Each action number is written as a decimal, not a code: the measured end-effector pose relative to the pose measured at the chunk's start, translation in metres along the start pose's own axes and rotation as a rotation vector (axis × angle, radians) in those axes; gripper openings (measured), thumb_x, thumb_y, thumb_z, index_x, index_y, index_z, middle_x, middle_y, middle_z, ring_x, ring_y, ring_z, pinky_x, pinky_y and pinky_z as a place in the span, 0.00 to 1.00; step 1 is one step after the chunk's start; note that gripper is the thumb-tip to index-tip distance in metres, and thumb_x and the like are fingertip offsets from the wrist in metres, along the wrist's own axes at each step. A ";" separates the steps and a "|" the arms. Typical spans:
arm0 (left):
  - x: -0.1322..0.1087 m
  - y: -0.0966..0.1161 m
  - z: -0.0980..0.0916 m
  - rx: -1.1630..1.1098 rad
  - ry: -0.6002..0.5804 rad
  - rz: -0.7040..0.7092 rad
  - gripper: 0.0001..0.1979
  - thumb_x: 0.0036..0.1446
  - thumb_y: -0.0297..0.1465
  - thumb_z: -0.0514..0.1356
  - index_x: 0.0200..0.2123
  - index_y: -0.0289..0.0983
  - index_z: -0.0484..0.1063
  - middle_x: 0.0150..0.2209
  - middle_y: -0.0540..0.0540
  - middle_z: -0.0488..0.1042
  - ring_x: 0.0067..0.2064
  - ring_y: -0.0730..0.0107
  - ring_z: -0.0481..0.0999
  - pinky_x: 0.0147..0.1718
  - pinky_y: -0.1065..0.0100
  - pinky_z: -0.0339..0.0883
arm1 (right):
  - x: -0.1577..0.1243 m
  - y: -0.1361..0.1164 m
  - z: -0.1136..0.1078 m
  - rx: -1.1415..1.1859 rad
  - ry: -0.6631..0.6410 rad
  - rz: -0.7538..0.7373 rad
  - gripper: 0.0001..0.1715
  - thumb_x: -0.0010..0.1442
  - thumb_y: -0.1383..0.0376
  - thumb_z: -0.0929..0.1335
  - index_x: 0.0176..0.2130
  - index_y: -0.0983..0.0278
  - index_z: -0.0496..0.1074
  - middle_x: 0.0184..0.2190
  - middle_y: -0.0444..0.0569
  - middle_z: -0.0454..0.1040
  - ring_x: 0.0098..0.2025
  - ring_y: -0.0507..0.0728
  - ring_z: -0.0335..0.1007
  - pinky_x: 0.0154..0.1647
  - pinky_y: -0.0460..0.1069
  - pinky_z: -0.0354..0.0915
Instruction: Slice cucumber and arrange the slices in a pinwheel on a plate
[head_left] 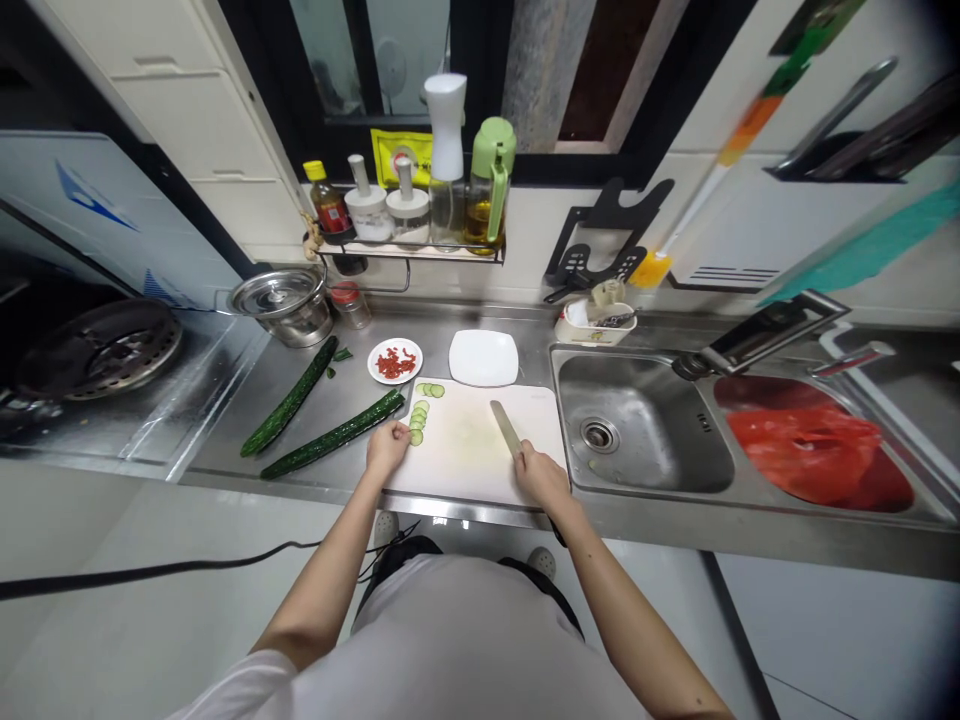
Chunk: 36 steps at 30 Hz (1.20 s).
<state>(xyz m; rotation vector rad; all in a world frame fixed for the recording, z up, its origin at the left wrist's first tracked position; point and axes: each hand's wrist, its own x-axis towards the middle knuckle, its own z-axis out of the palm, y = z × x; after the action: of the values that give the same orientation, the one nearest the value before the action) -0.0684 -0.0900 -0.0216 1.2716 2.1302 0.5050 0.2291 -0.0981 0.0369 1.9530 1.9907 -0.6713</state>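
Observation:
My right hand (541,474) is wrapped round the handle of a kitchen knife (505,427), its blade pointing up and left over the white cutting board (480,475). At the board's left edge, my left hand (387,448) has its fingers pinched at a cucumber slice (416,437). Several more cucumber slices (420,412) lie in a row just above it, and a second short row (430,390) sits at the top left corner. Left of the board rest two long pieces of cucumber, one near (334,436) and one farther off (291,398).
Behind the board stand a small plate of chopped red pieces (395,361) and a white square plate (484,358). A steel sink (645,420) borders the right side; a red plastic bag (810,450) fills the second basin. A lidded pot (285,305) and a wok (101,350) are left.

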 end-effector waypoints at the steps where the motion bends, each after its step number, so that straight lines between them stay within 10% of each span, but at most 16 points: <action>1: 0.000 0.000 0.000 0.008 0.006 0.004 0.07 0.52 0.32 0.61 0.35 0.38 0.75 0.32 0.50 0.77 0.33 0.72 0.74 0.34 0.75 0.61 | 0.000 0.000 0.001 -0.001 0.004 -0.003 0.19 0.68 0.62 0.52 0.52 0.64 0.61 0.43 0.59 0.75 0.45 0.61 0.73 0.41 0.51 0.60; 15: -0.007 0.017 -0.004 0.116 0.048 0.016 0.10 0.55 0.33 0.59 0.41 0.42 0.73 0.36 0.49 0.78 0.38 0.67 0.75 0.35 0.72 0.60 | 0.004 -0.002 0.006 0.002 0.001 0.003 0.19 0.68 0.63 0.52 0.52 0.64 0.61 0.42 0.59 0.76 0.45 0.62 0.74 0.40 0.51 0.61; 36: 0.052 0.095 0.023 0.355 0.011 0.190 0.20 0.59 0.32 0.54 0.54 0.36 0.68 0.52 0.34 0.69 0.49 0.55 0.72 0.46 0.63 0.63 | 0.001 -0.001 0.002 0.023 -0.001 0.004 0.17 0.68 0.64 0.53 0.51 0.65 0.61 0.41 0.58 0.76 0.44 0.61 0.74 0.40 0.51 0.60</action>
<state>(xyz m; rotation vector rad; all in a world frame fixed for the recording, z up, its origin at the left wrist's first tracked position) -0.0090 0.0006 0.0019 1.6804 2.1851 0.2141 0.2281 -0.0983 0.0352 1.9685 1.9869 -0.6977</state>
